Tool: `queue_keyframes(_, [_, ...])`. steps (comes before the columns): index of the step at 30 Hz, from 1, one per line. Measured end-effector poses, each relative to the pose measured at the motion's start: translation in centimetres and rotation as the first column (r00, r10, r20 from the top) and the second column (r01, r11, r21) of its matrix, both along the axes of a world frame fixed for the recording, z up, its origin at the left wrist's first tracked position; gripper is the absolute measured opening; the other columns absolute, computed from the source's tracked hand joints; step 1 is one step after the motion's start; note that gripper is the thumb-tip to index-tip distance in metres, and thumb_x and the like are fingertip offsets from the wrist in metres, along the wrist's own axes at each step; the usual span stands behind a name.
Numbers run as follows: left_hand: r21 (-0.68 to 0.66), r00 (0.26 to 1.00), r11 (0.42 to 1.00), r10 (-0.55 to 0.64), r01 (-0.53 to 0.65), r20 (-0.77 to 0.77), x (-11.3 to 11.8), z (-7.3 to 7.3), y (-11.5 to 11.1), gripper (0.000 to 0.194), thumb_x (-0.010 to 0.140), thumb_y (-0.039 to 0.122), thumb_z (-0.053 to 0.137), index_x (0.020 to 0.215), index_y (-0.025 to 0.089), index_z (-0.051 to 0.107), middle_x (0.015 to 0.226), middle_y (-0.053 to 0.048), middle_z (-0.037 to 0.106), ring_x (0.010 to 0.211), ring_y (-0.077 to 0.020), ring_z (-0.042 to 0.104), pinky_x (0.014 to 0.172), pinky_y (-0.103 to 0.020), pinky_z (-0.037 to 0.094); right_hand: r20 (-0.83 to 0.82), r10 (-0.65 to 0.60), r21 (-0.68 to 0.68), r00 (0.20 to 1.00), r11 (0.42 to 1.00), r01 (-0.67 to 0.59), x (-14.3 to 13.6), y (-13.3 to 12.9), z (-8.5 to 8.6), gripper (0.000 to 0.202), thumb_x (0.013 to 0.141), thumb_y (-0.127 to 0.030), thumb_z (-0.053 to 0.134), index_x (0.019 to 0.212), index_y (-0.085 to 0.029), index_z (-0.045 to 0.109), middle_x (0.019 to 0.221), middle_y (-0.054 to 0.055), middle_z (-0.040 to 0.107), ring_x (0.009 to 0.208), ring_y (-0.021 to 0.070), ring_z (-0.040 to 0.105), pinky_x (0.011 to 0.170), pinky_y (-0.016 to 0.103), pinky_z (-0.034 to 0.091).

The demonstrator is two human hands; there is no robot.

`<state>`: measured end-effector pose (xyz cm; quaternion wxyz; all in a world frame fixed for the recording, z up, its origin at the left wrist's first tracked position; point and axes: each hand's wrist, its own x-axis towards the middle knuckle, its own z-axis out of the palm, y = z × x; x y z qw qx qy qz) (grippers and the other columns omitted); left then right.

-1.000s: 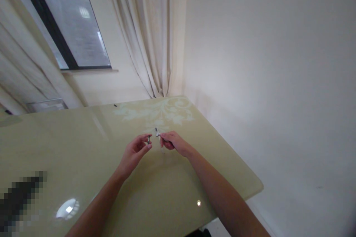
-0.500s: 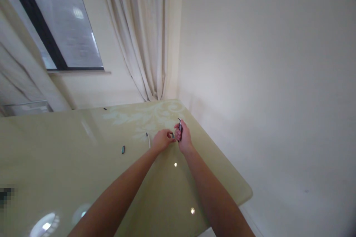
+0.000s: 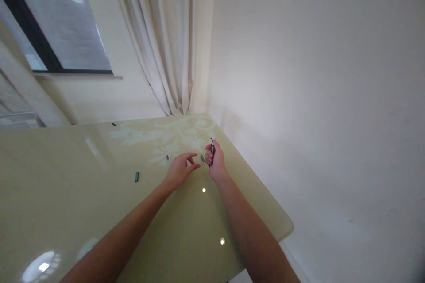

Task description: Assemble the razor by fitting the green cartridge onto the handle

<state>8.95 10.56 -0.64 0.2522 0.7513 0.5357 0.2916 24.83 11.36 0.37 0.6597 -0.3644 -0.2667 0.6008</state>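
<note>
My right hand [image 3: 215, 159] is closed around a slim dark razor handle [image 3: 212, 148]. Its thin bent neck points up past my fingers, and its lower part is hidden in my fist. Just left of that fist, a small dark razor head [image 3: 202, 158] with a greenish face rests on the table. My left hand [image 3: 182, 167] is beside it, thumb and fingers apart and holding nothing. Behind the left hand, a thin pale stick with a dark end [image 3: 168, 158] is partly covered. Farther left lies another dark, green-faced razor head [image 3: 136, 177].
The glossy pale-green table [image 3: 186, 239] runs up to a wall [image 3: 299, 97] on the right. A small dark piece [image 3: 113, 124] lies near its far edge. Curtains [image 3: 166, 44] and a window [image 3: 73, 17] are behind the table.
My left hand has let go of the small razor head and drawn back left, its fingers opening. My right hand still grips the handle. The view has shifted slightly.
</note>
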Motion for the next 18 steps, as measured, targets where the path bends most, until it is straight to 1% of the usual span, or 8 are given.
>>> queue_keyframes(2, [0.037, 1.0, 0.999, -0.012, 0.012, -0.01, -4.2, 0.1, -1.6, 0.037, 0.084, 0.045, 0.069, 0.111, 0.022, 0.079, 0.095, -0.006, 0.077, 0.079, -0.0224, 0.064, 0.081, -0.035, 0.049, 0.023, 0.028, 0.004, 0.999, 1.0, -0.029, -0.4, -0.3, 0.0, 0.047, 0.086, -0.062, 0.062, 0.068, -0.018, 0.059, 0.044, -0.012, 0.029, 0.036, 0.005, 0.02, 0.036, 0.02, 0.014])
queue_keyframes(3, [0.078, 0.999, 0.997, -0.01, 0.013, -0.044, -6.7, -0.2, -2.3, 0.037, 0.086, 0.05, 0.066, 0.105, 0.022, 0.08, 0.095, -0.007, 0.077, 0.081, -0.0238, 0.064, 0.082, -0.036, 0.05, 0.034, 0.048, 0.01, 0.998, 0.999, -0.048, -0.7, -0.4, 0.0, 0.047, 0.085, -0.062, 0.063, 0.069, -0.018, 0.06, 0.044, -0.012, 0.029, 0.037, 0.005, 0.021, 0.037, 0.02, 0.014])
queue_keyframes(6, [0.138, 0.971, 0.982, 0.152, -0.127, -0.183, -14.0, -1.4, -4.2, 0.048, 0.085, 0.057, 0.062, 0.114, 0.022, 0.078, 0.106, -0.011, 0.075, 0.099, -0.03, 0.066, 0.093, -0.043, 0.049, 0.067, 0.125, 0.025, 0.99, 0.992, -0.127, -2.1, -1.0, 0.0, 0.048, 0.084, -0.064, 0.064, 0.069, -0.018, 0.06, 0.045, -0.012, 0.03, 0.038, 0.0051, 0.022, 0.037, 0.021, 0.015])
queue_keyframes(8, [0.139, 0.898, 0.947, 0.318, -0.289, -0.305, -17.3, -2.2, -5.2, 0.06, 0.085, 0.06, 0.06, 0.13, 0.023, 0.072, 0.126, -0.015, 0.07, 0.115, -0.0371, 0.061, 0.1, -0.052, 0.045, 0.099, 0.188, 0.019, 0.977, 0.981, -0.191, -3.2, -1.5, -0.1, 0.05, 0.083, -0.066, 0.065, 0.069, -0.018, 0.06, 0.045, -0.012, 0.031, 0.038, 0.0051, 0.022, 0.038, 0.021, 0.016])
queue_keyframes(10, [0.121, 0.824, 0.913, 0.405, -0.39, -0.396, -18.6, -2.6, -5.9, 0.07, 0.087, 0.066, 0.056, 0.144, 0.025, 0.063, 0.14, -0.017, 0.062, 0.124, -0.0426, 0.056, 0.101, -0.059, 0.042, 0.145, 0.247, 0.011, 0.958, 0.968, -0.251, -4.3, -2.1, -0.2, 0.052, 0.082, -0.068, 0.065, 0.068, -0.018, 0.06, 0.045, -0.011, 0.032, 0.038, 0.0049, 0.021, 0.038, 0.021, 0.015])
queue_keyframes(12, [0.099, 0.803, 0.91, 0.403, -0.403, -0.439, -18.5, -2.7, -6.1, 0.07, 0.089, 0.067, 0.053, 0.147, 0.029, 0.06, 0.145, -0.017, 0.057, 0.127, -0.0441, 0.053, 0.101, -0.061, 0.041, 0.196, 0.295, 0.008, 0.935, 0.953, -0.302, -5.2, -2.7, -0.3, 0.055, 0.081, -0.071, 0.066, 0.068, -0.018, 0.061, 0.046, -0.011, 0.032, 0.038, 0.0049, 0.021, 0.038, 0.021, 0.014])
queue_keyframes(15, [0.092, 0.825, 0.923, 0.377, -0.375, -0.421, -17.7, -2.5, -5.8, 0.052, 0.094, 0.061, 0.051, 0.135, 0.034, 0.069, 0.141, -0.014, 0.059, 0.126, -0.0408, 0.055, 0.102, -0.059, 0.041, 0.263, 0.335, 0.008, 0.905, 0.937, -0.349, -6.0, -3.5, -0.3, 0.058, 0.081, -0.074, 0.065, 0.068, -0.018, 0.061, 0.047, -0.01, 0.032, 0.039, 0.0053, 0.02, 0.039, 0.022, 0.013])
queue_keyframes(18, [0.127, 0.859, 0.93, 0.368, -0.346, -0.357, -17.3, -2.4, -5.6, 0.039, 0.097, 0.052, 0.053, 0.122, 0.031, 0.074, 0.132, -0.013, 0.064, 0.121, -0.0375, 0.058, 0.102, -0.057, 0.04, 0.324, 0.343, 0.0, 0.881, 0.932, -0.363, -6.5, -4.1, -0.5, 0.058, 0.081, -0.074, 0.066, 0.07, -0.018, 0.062, 0.05, -0.01, 0.033, 0.041, 0.0057, 0.021, 0.04, 0.023, 0.013])
